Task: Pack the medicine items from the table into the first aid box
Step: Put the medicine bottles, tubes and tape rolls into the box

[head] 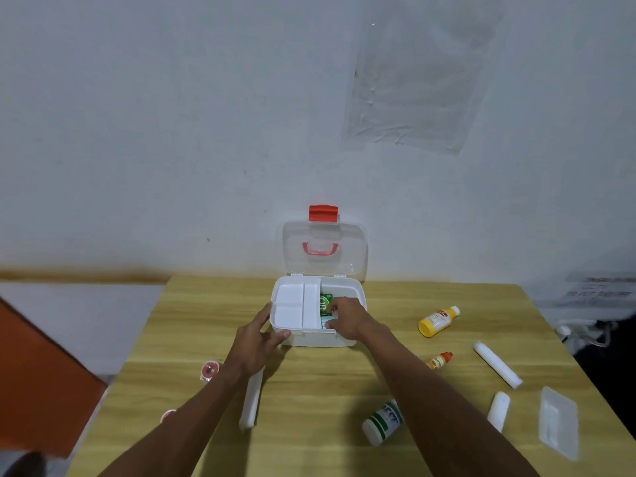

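Note:
The white first aid box (351, 291) stands open at the table's far middle, its clear lid (325, 249) upright with a red latch. A white divider tray (296, 306) fills its left half. My left hand (256, 342) rests against the box's front left corner. My right hand (344, 318) reaches into the right half, fingers on a pale packet beside a green packet (325, 301). On the table lie a yellow bottle (437, 321), a small red-capped dropper bottle (440, 360), a white-and-green bottle (382, 423), and white rolls (497, 364), (499, 414), (252, 401).
A clear plastic packet (558, 421) lies near the table's right edge. Two small red-and-white tape rolls (210, 370), (168, 415) sit at the left edge. The wall stands just behind the box. An orange panel (38, 370) is at the left, below table level.

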